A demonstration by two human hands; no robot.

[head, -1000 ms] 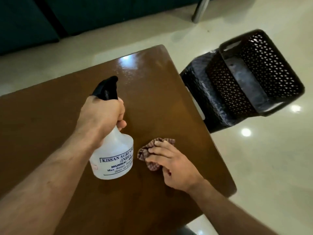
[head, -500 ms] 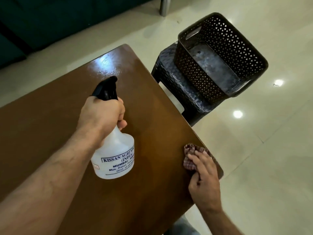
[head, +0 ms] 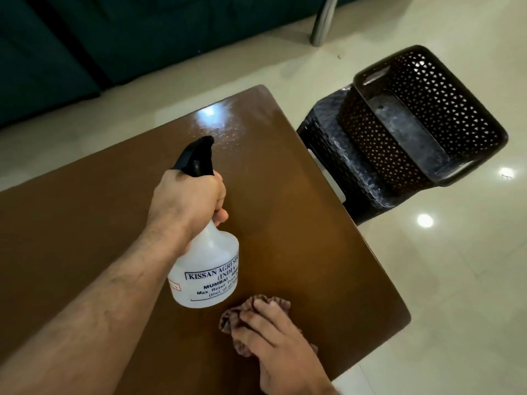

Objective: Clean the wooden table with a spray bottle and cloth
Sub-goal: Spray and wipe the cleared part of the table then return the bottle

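Note:
My left hand (head: 189, 203) grips the neck of a white spray bottle (head: 208, 269) with a black trigger head, held over the brown wooden table (head: 85, 223). The nozzle points toward the table's far corner, where fine droplets glisten. My right hand (head: 273, 343) presses a crumpled brownish checked cloth (head: 231, 320) flat on the table, just right of the bottle's base. Most of the cloth is hidden under my fingers.
A dark perforated plastic basket (head: 427, 124) sits on a dark stool (head: 336, 166) right of the table. Glossy cream floor tiles (head: 456, 295) surround the table. A dark green sofa (head: 114, 38) and a metal leg (head: 323, 21) stand at the back.
My right hand slid the cloth from beside the bottle out to the table's right edge, then back to beside the bottle. The left hand kept holding the bottle.

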